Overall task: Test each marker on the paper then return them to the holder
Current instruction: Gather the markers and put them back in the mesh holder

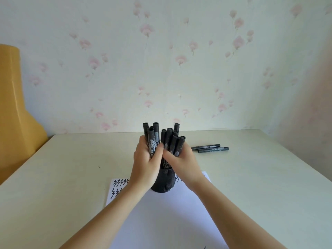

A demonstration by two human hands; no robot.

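A black mesh holder (164,182) stands on the far part of a white paper (161,216) at the table's middle. Several black markers (168,137) stick up out of it in a bunch. My left hand (145,162) grips the left part of the bunch just above the holder's rim. My right hand (181,160) grips the right part, its thumb meeting the left hand. Black zigzag test marks (118,185) show on the paper to the left of the holder, and more show to its right, partly hidden by my right wrist.
Two black capped markers (209,148) lie side by side on the pale table (251,177) to the right, beyond the paper. A yellow chair back (16,123) stands at the table's far left. A flowered wall rises behind the table's back edge.
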